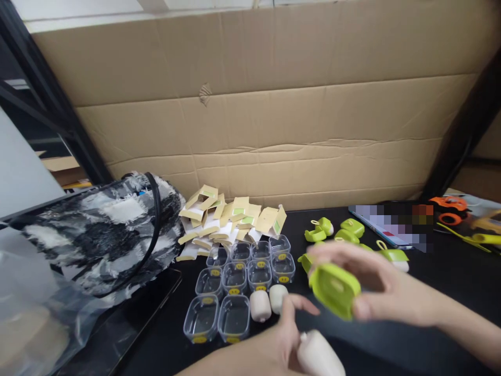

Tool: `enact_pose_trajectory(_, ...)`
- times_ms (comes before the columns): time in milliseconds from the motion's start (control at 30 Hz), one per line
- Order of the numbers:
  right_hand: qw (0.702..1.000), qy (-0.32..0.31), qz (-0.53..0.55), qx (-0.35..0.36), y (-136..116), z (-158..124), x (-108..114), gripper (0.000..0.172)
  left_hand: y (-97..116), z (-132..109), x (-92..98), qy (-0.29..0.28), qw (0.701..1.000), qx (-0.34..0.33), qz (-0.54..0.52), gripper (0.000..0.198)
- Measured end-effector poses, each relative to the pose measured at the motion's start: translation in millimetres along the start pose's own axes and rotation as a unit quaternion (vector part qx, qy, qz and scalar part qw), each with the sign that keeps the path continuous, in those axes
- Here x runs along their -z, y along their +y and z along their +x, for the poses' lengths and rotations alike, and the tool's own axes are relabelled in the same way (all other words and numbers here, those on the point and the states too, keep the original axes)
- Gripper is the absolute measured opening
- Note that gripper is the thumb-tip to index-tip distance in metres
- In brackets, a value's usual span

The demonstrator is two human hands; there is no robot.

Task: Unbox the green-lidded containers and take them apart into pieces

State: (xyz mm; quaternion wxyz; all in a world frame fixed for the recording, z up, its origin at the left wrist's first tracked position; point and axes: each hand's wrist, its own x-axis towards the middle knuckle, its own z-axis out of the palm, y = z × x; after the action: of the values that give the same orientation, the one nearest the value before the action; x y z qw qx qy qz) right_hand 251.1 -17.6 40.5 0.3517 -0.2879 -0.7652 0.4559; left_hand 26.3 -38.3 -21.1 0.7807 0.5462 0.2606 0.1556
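In my right hand [376, 287] is a green silicone cover [336, 290], pinched between thumb and fingers, its hollow side tilted toward me. My left hand [287, 326] is lower and nearer, with its fingers around a white rounded case [320, 355]; one finger stretches out to the right. Part of that case runs out of view at the bottom. Just beyond my left hand stand two similar pieces, a white case [278, 298] and another white case [260, 306]. More green covers [352, 227] with small loops lie behind my right hand, partly hidden by it.
Clear plastic boxes [235, 278] with yellow stickers stand in rows left of the white cases. Behind them are piled opened small cartons [235, 214]. A furry black-and-white bag [117, 224] is at left, a phone [379, 227] and an orange toy [450, 209] at right. Cardboard [254, 120] walls the back.
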Motion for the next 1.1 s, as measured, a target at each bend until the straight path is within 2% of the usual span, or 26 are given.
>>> enact_pose_trajectory(67,0.992,0.123,-0.037,0.021,5,11,12,0.048,20,-8,-7.8,0.109,0.981,-0.053,0.151,0.055)
enact_pose_trajectory(133,0.979,0.181,-0.095,0.025,14,26,25,0.041,36,-11,-12.1,0.194,0.918,-0.134,0.318,0.034)
enact_pose_trajectory(200,0.972,0.170,-0.159,0.012,28,43,37,0.042,42,-9,-12.1,0.236,0.830,-0.222,0.454,0.031)
enact_pose_trajectory(267,0.957,0.160,-0.243,0.001,45,60,47,0.041,42,-5,-9.7,0.254,0.752,-0.270,0.544,0.036)
enact_pose_trajectory(333,0.936,0.161,-0.313,-0.011,60,76,52,0.039,39,-1,-7.8,0.257,0.708,-0.264,0.603,0.042)
enact_pose_trajectory(433,0.922,0.145,-0.356,-0.038,75,93,52,0.034,38,3,-7.7,0.254,0.677,-0.222,0.654,0.046)
enact_pose_trajectory(533,0.915,0.109,-0.383,-0.069,77,101,51,0.031,38,7,-7.8,0.237,0.654,-0.179,0.696,0.029)
enact_pose_trajectory(600,0.911,0.085,-0.394,-0.086,75,102,56,0.028,38,10,-7.0,0.223,0.634,-0.167,0.722,0.021)
enact_pose_trajectory(667,0.905,0.074,-0.406,-0.104,71,102,69,0.023,36,13,-5.8,0.227,0.609,-0.168,0.741,0.022)
enact_pose_trajectory(767,0.893,0.059,-0.424,-0.140,65,98,94,0.017,31,15,-5.0,0.248,0.580,-0.175,0.756,0.027)
enact_pose_trajectory(867,0.887,0.014,-0.431,-0.168,63,89,107,0.026,27,15,-5.0,0.254,0.573,-0.179,0.759,0.021)
enact_pose_trajectory(933,0.883,-0.002,-0.435,-0.175,63,84,106,0.034,26,13,-5.6,0.255,0.565,-0.191,0.762,0.017)
enact_pose_trajectory(1000,0.879,0.002,-0.441,-0.179,64,82,101,0.040,27,10,-7.1,0.260,0.551,-0.218,0.763,0.027)
enact_pose_trajectory(1100,0.877,0.020,-0.442,-0.185,65,82,96,0.042,26,4,-10.4,0.261,0.530,-0.299,0.749,0.036)
